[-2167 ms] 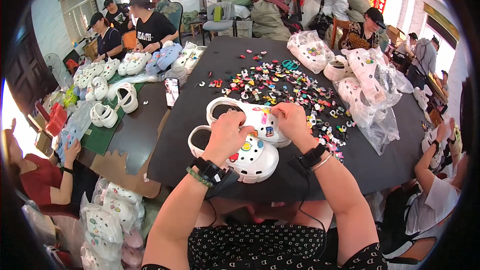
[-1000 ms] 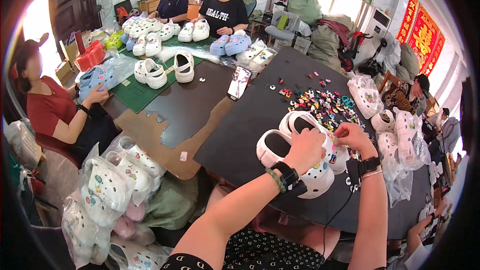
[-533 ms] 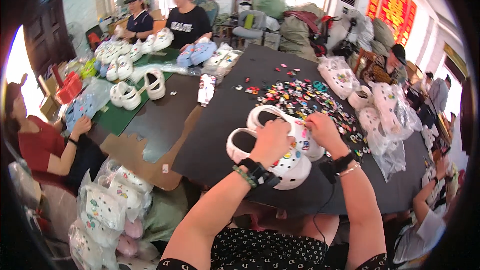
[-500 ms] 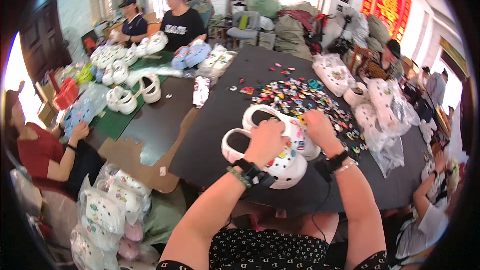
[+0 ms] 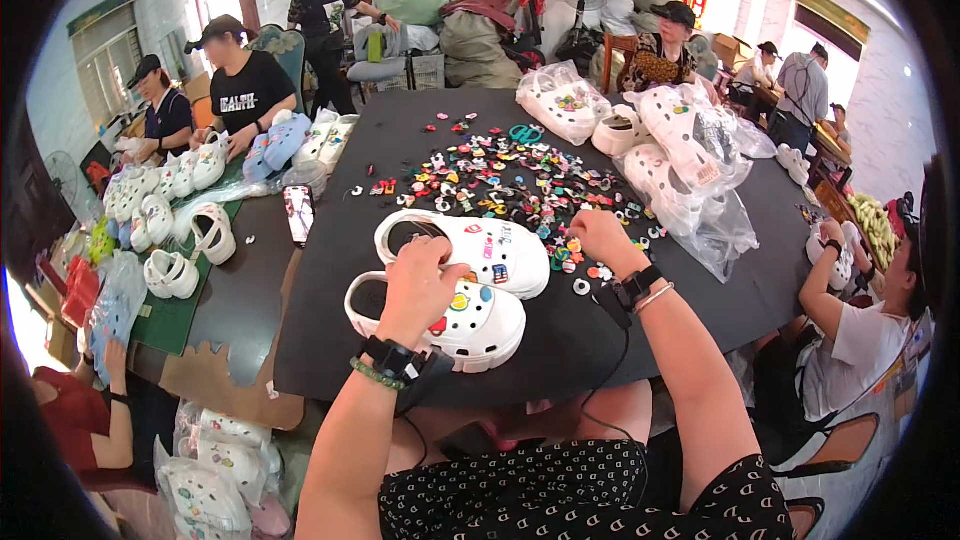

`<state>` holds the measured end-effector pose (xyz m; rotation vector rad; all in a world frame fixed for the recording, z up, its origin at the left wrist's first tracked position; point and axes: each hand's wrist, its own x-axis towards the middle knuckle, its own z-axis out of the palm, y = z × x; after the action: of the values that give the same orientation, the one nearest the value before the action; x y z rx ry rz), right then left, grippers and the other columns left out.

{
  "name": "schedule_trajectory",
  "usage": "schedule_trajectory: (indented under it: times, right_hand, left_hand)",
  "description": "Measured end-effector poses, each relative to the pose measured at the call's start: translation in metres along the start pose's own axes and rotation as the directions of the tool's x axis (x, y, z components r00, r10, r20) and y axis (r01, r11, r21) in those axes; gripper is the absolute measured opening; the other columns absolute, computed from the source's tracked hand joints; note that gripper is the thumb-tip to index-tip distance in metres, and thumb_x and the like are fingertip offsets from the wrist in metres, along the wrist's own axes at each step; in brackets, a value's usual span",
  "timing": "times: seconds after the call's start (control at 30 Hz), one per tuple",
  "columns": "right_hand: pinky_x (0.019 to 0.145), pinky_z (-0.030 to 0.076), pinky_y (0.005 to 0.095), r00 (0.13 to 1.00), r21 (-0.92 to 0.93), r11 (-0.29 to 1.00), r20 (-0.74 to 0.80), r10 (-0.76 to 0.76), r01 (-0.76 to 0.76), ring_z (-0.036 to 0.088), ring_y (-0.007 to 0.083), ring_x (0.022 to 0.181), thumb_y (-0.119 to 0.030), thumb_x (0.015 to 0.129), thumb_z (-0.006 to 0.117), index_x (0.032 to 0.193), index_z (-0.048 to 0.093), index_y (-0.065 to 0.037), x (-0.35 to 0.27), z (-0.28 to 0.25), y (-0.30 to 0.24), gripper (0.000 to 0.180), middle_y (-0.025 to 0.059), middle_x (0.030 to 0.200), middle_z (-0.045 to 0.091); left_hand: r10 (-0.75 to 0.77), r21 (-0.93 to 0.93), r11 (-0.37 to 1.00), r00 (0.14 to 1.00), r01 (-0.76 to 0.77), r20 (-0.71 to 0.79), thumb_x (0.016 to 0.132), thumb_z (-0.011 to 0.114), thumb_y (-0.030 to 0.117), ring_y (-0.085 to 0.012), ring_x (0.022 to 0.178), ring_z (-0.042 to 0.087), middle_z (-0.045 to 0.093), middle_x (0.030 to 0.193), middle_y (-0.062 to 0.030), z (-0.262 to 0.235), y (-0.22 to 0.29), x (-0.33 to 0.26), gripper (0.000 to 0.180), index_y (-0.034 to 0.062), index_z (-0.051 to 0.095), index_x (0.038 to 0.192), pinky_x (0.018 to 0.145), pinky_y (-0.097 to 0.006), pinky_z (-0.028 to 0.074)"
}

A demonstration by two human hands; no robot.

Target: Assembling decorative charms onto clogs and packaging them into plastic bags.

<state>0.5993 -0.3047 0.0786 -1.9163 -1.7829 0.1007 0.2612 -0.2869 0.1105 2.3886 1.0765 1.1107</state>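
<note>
The white clogs (image 5: 492,318) sit side by side on the black table (image 5: 700,325), my neighbour's left hand (image 5: 420,285) clasped on them; the right hand (image 5: 606,240), apart, touches the charms (image 5: 530,180), its grip unclear.

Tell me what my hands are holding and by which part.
Your left hand grips the farther white clog at the near side of its foot opening. Your right hand is at the loose charms; whether it pinches one can't be told.
</note>
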Motion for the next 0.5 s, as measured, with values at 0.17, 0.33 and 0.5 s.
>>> schedule_trajectory:
  times: [0.17, 0.33, 0.5]
  right_hand:
    - [0.089, 0.05, 0.0367, 0.979, 0.309, 0.931, -0.111, -0.169, 0.196, 0.063, 0.0274, 0.102, -0.025, 0.079, 0.08, 0.113, 0.064, -0.003, -0.009, -0.011, -0.059, 0.043, 0.0117, 0.112, 0.065]
    - [0.096, 0.045, 0.0371, 0.917, 0.353, 0.871, 0.08, -0.391, 0.34, 0.058, 0.028, 0.109, -0.03, 0.063, 0.087, 0.111, 0.061, -0.004, 0.003, -0.004, -0.109, 0.06, 0.0131, 0.113, 0.062]
    - [0.081, 0.052, 0.035, 0.947, 0.423, 0.898, 0.221, -0.235, 0.124, 0.065, 0.0226, 0.092, -0.023, 0.06, 0.089, 0.101, 0.064, -0.006, 0.025, 0.002, -0.107, 0.051, 0.01, 0.097, 0.068]
  left_hand:
    - [-0.002, -0.006, 1.0, 1.0, 0.002, -0.002, 0.075, 0.08, 0.017, -0.0332, 0.076, 0.058, 0.058, 0.078, -0.0152, -0.001, -0.003, -0.001, 0.029, -0.0002, 0.056, 0.079, 0.069, -0.042, 0.045]
    - [-0.015, 0.008, 1.0, 1.0, 0.015, 0.012, 0.076, 0.079, 0.019, -0.0329, 0.08, 0.059, 0.059, 0.081, -0.0125, -0.001, -0.005, -0.003, 0.028, 0.0018, 0.058, 0.082, 0.068, -0.044, 0.046]
    - [0.016, 0.006, 1.0, 0.999, -0.016, -0.037, 0.076, 0.079, 0.017, -0.0337, 0.076, 0.058, 0.059, 0.079, -0.0152, 0.002, -0.002, -0.001, 0.029, -0.0011, 0.056, 0.081, 0.069, -0.042, 0.046]
